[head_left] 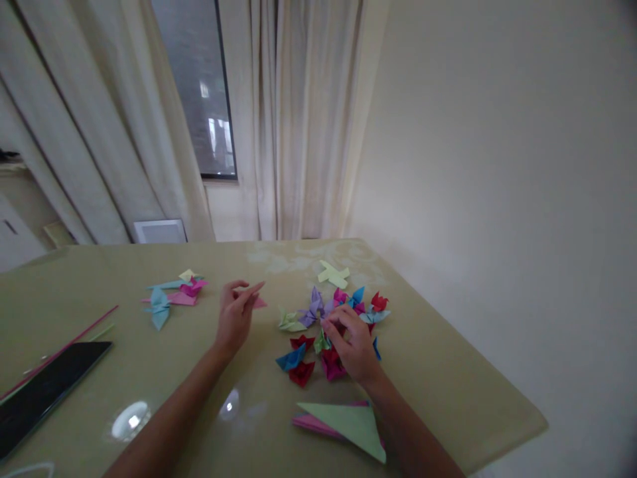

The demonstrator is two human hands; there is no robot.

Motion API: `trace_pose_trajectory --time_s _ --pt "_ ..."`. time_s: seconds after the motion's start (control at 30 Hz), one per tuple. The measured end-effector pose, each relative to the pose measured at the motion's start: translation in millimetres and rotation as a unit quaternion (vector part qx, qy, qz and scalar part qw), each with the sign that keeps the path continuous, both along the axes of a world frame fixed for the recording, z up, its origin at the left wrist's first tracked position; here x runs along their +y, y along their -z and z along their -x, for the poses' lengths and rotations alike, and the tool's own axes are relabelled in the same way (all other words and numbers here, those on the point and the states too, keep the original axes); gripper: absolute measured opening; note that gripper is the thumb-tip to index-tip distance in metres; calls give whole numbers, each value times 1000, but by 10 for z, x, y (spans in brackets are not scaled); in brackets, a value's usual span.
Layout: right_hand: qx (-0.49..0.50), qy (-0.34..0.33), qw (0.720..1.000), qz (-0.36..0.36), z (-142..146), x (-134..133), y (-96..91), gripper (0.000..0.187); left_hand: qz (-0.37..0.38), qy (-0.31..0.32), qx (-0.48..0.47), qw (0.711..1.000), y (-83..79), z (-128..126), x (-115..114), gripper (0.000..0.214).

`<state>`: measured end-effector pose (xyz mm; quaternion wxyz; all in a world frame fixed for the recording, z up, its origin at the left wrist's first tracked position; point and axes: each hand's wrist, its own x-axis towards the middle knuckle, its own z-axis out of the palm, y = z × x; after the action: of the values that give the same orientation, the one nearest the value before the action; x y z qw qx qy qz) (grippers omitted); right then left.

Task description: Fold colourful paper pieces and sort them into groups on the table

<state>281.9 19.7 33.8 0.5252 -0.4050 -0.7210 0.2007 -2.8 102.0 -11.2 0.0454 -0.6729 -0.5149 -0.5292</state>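
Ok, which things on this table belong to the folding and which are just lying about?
In hand: left hand pinching pink piece; right hand on origami pile.
Lying about: green triangle sheets, left cluster, dark flat device, pink stick.

**Camera Position: Single Head-Worn View**

One camera, worn on the person's head, looks forward and down across the table [448, 372] from its near edge. Both forearms enter at the bottom of the frame. The left hand [233, 320] and right hand [355, 346] sit close, at mid-frame. Beyond the table the view takes in curtains [298, 119], a window [199, 86] and the right-hand wall [497, 133].
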Motion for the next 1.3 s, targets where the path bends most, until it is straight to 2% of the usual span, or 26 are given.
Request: trace_pose_trajectory --time_s 0.07,0.13,0.2,0.27,0.3,0.37,0.43,0.47,0.53,0.6,0.67,0.73,0.8,0.87,0.9,0.93,1.0,1.03,1.1,1.2,1.27,1.3 --pt "-3 5 1000 0 -7 17 24 26 15 63 -65 996 -207 -201 86 41" --pt "-8 13 1000 3 -34 49 52 28 69 141 -85 984 -400 -318 201 44" --pt "-11 25 1000 4 -72 86 78 30 142 224 -77 961 -529 -287 333 56" --pt "-7 40 999 3 -109 115 92 31 204 256 -51 944 -567 -96 469 61" --pt "-5 45 999 4 -124 124 93 31 227 236 -28 944 -553 42 530 57" --pt "-4 49 999 9 -139 125 88 31 261 140 46 954 -486 338 623 47" --pt "-11 44 999 14 -137 108 74 30 306 45 134 942 -396 571 660 48" --pt "-15 40 999 17 -131 95 66 30 332 20 168 928 -351 640 658 52" --pt "-19 31 999 21 -115 69 50 30 380 16 205 902 -270 680 631 53" --pt "-19 27 999 24 -99 50 34 30 401 30 209 891 -219 628 598 41" --pt "-20 27 999 21 -89 44 20 30 404 45 206 890 -230 540 578 27" --pt "-25 30 999 16 -90 46 16 31 404 67 201 890 -328 435 559 16" --pt "-28 32 999 19 -99 48 29 30 394 98 197 892 -508 282 499 12" --pt "-14 35 999 30 -110 40 56 19 359 144 188 903 -730 43 352 19" --pt "-1 33 999 38 -112 33 71 16 314 194 174 913 -839 -109 241 20" --pt "15 30 998 44 -113 23 83 23 275 251 156 915 -936 -274 110 21" --pt "38 20 998 45 -109 1 91 33 242 360 126 892 -1082 -601 -173 21" --pt "41 17 998 38 -105 -9 85 30 237 400 124 877 -1128 -741 -298 21" --pt "42 29 999 13 -101 -22 61 18 234 427 118 866 -1178 -924 -456 21" --pt "45 62 997 -7 -107 -20 29 16 243 418 80 871 -1166 -890 -386 19" --pt "48 72 996 1 -115 -10 30 16 227 333 76 912 -1085 -670 -183 20" --pt "47 74 996 6 -119 -5 35 17 207 244 90 943 -1015 -513 -65 21"
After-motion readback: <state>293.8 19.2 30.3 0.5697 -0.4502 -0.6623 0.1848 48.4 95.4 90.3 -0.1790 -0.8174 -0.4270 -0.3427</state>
